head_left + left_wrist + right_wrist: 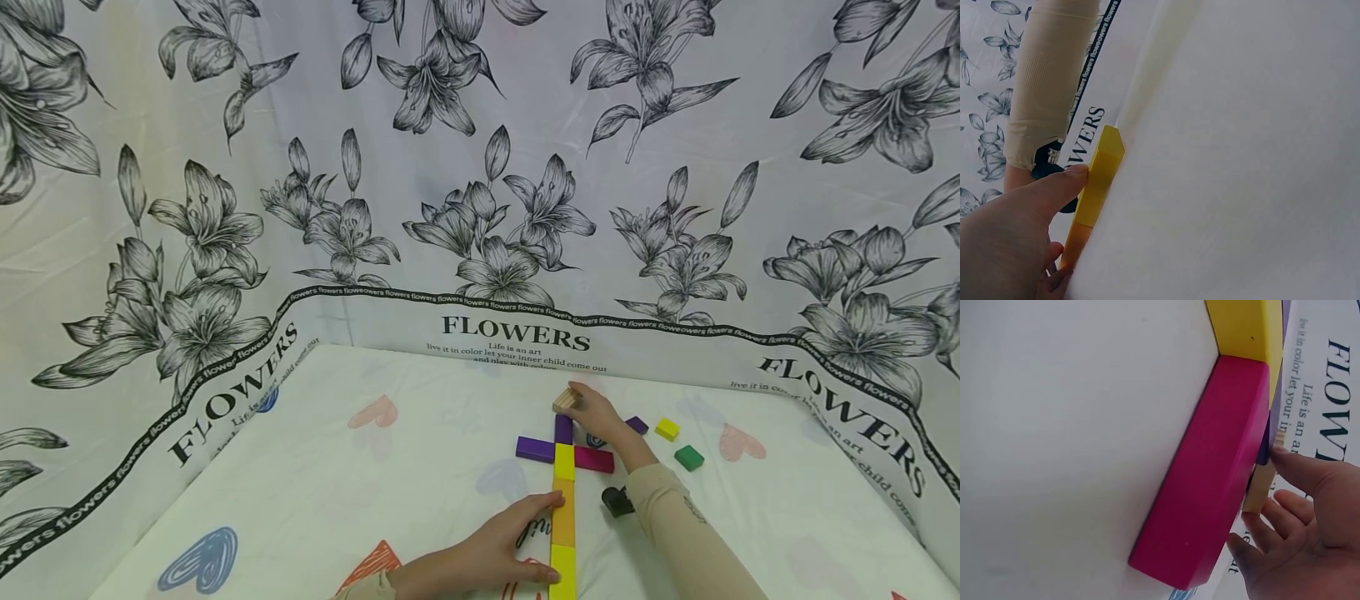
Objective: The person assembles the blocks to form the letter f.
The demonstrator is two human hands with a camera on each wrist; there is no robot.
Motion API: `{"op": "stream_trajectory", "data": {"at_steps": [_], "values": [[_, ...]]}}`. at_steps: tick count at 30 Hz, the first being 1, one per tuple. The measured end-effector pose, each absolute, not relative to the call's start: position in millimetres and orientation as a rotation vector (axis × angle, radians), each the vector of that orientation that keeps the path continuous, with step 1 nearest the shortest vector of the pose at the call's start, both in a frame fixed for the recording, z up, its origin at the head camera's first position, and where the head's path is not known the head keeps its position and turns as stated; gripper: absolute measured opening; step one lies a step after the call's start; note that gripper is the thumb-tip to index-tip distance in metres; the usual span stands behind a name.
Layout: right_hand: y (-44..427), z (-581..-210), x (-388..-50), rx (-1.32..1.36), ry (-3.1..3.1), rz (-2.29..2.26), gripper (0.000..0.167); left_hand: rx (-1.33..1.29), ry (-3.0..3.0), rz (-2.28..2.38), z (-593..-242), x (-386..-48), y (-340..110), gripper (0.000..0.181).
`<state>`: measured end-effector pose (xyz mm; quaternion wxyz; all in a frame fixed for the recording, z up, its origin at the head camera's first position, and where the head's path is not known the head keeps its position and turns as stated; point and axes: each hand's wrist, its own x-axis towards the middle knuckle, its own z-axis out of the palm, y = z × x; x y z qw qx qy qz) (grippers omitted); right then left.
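Note:
A row of blocks runs away from me over the cloth: a yellow block [563, 571], an orange block [563, 512], another yellow block [564, 461] and a purple block [563, 429]. At its left side sits a purple block [536, 449], at its right a magenta block [594, 459]. My left hand [483, 550] touches the row's left side, thumb on the near yellow block and a fingertip at the orange one. At the far end, my right hand [600, 417] pinches a plain wooden block [564, 402] against or close by the purple block; the exact contact is unclear.
Loose purple [637, 425], yellow [667, 429] and green [689, 457] blocks lie right of my right hand. A black wrist camera [618, 502] hangs below the right sleeve. Floral curtains [525, 250] enclose the heart-patterned cloth [420, 467].

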<state>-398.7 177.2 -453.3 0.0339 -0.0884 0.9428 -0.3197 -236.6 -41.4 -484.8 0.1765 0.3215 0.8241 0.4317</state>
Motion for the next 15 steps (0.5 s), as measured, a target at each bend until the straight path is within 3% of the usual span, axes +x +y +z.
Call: {"op": "stream_trajectory", "data": {"at_steps": [15], "values": [[178.3, -449.2, -396.4, -0.316, 2.895, -0.946, 0.059, 0.862, 2.327, 1.224, -482.5, -235.5, -40.8, 0.084]]}}
